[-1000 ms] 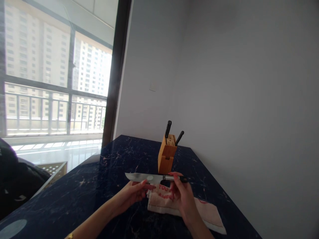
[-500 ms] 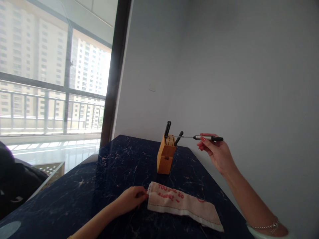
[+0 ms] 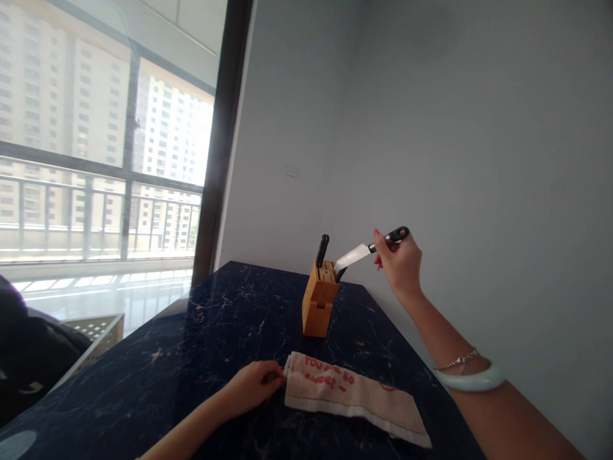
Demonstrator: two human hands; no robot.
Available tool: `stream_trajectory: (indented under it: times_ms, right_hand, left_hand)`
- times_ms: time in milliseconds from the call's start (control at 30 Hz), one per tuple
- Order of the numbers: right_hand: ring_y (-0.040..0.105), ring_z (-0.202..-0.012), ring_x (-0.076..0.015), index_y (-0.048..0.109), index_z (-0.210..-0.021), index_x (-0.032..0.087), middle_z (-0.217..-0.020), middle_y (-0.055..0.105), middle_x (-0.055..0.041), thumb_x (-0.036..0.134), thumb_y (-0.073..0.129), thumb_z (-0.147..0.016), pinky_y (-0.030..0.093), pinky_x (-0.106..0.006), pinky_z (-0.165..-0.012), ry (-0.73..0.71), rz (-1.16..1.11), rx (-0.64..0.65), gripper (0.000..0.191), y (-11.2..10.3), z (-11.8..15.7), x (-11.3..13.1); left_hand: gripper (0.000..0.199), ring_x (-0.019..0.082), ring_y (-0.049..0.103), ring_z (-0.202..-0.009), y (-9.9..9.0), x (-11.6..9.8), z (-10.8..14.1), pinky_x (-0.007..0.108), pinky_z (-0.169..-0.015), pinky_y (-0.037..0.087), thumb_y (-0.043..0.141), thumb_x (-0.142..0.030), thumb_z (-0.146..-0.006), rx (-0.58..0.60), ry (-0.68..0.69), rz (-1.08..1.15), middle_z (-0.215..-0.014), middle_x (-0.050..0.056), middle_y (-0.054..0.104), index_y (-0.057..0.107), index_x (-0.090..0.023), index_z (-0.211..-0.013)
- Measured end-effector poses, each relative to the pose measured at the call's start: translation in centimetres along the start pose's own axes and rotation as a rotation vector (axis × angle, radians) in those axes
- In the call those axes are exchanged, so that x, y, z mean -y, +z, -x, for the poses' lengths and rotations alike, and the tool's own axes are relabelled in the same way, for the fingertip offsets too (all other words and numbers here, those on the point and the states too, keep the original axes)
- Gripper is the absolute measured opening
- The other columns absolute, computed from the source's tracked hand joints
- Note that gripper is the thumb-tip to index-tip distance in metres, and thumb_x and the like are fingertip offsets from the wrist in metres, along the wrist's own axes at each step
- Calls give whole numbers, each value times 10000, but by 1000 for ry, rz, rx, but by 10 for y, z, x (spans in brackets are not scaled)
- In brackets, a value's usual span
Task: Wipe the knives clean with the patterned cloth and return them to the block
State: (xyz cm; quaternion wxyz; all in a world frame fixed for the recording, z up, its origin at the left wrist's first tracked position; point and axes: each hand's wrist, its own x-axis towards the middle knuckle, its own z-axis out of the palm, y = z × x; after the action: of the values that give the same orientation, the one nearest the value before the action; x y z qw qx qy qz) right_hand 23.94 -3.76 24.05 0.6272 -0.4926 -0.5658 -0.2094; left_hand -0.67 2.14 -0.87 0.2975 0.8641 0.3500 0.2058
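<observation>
As a person stood at a dark blue marble counter (image 3: pixel 143 390), the right hand (image 3: pixel 400 259) clenched a black-handled kitchen knife (image 3: pixel 353 257) by its grip, raised to the right of a wooden knife block (image 3: pixel 320 300) at the counter's far end. The blade slanted down and left, its tip at the block's slotted top beside a second dark handle (image 3: pixel 341 275); whether it had entered a slot could not be told. A black knife handle (image 3: pixel 322 250) stood upright in the block. The left hand (image 3: pixel 251 386), loosely curled and gripping nothing visible, lay at the left edge of a folded towel (image 3: pixel 354 399) with red lettering, near the person.
</observation>
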Motion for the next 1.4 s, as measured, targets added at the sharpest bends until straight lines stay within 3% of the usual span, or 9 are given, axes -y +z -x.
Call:
stream_trajectory:
  times_ms: [200,833,1200,1400]
  right_hand:
    - [466,-312,-68,425,-661,198,-464,508,64,466,509,-772,368,-163,-313,-5,-5,46,302,10,-3,-3]
    - [473,-304,-78,423,-653,200,-438,487,71,464,513,-767,391,-165,-306,18,-3,107,302,12,-2,-1]
    - [502,-335,-100,430,-694,199,-460,504,50,518,507,-737,387,-176,-298,72,-22,156,331,29,-9,-1]
    - [485,-309,-107,428,-709,203,-423,478,59,530,497,-732,384,-188,-302,132,-1,247,335,48,-7,-16]
  left_hand:
    - [288,120,571,-570,2,4,-1,178,-507,345,409,-422,-816,-6,6,1,-597,-31,620,611,-220,-846]
    - [264,114,555,-578,2,4,-2,182,-515,326,411,-401,-812,-18,20,-42,-614,-37,610,609,-231,-849]
    - [261,121,555,-611,0,1,0,188,-540,335,406,-378,-805,-9,16,-64,-662,-28,620,613,-230,-863]
    - [260,120,557,-609,0,-1,0,183,-531,331,404,-379,-809,-15,14,-62,-650,-30,622,611,-233,-864]
